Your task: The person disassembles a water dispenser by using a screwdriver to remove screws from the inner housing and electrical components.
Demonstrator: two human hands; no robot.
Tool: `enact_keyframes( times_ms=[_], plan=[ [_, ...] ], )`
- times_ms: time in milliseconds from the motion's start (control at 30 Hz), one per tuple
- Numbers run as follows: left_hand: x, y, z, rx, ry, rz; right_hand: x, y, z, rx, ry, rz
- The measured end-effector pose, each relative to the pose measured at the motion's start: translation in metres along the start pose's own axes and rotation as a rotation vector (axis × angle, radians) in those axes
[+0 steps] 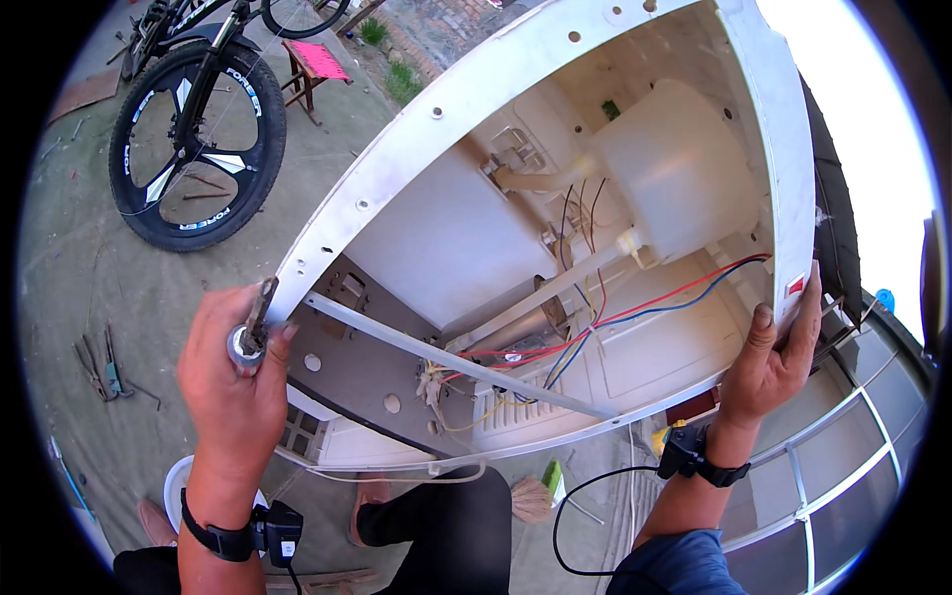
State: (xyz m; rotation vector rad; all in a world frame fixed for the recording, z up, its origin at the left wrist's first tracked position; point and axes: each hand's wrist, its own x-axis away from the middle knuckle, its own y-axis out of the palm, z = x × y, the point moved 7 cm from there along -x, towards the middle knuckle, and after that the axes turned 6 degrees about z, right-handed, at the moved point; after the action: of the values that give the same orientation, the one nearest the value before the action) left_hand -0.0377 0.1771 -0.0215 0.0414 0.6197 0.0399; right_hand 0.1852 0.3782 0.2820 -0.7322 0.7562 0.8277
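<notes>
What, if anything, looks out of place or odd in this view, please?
Mainly the wiring: red and blue wires stretch exposed across the open white appliance casing, bunching untidily near its crossbar. Several hand tools also lie strewn on the ground at left. No spill stands out.

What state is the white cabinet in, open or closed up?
Open: the side of the white cabinet facing you has no cover, so the tank and coloured wires inside show.

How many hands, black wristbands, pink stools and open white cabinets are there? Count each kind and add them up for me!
Hands: 2 (left hand, right hand)
Black wristbands: 2
Pink stool: 1
Open white cabinet: 1
Total: 6
</notes>
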Motion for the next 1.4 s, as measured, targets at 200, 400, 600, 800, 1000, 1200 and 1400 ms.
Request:
enact_keyframes(
  times_ms=[200, 400, 600, 800, 1000, 1200, 1400],
  plan=[
    [0.0, -0.002, 0.004, -0.008, -0.031, -0.013, 0.0, -0.004, 0.0, 0.005, 0.054, -0.022],
    [0.003, -0.005, 0.007, -0.005, -0.053, -0.019, -0.008, -0.005, -0.005, -0.027, 0.067, -0.03],
    [0.019, -0.038, -0.035, 0.035, -0.575, -0.037, -0.013, -0.01, -0.006, -0.167, 0.061, 0.009],
    [0.114, -0.098, -0.087, 0.286, -1.219, -0.081, -0.011, -0.013, -0.001, -0.19, 0.071, 0.039],
    [0.055, -0.138, -0.002, 0.239, -0.908, -0.096, -0.01, -0.017, -0.001, -0.271, 0.096, 0.139],
    [-0.005, -0.166, 0.09, -0.444, -0.274, -0.217, -0.011, -0.021, 0.0, -0.275, 0.103, 0.175],
    [-0.059, -0.12, 0.239, -0.444, 0.276, -0.079, -0.005, -0.019, 0.006, -0.267, 0.129, 0.195]
  ],
)
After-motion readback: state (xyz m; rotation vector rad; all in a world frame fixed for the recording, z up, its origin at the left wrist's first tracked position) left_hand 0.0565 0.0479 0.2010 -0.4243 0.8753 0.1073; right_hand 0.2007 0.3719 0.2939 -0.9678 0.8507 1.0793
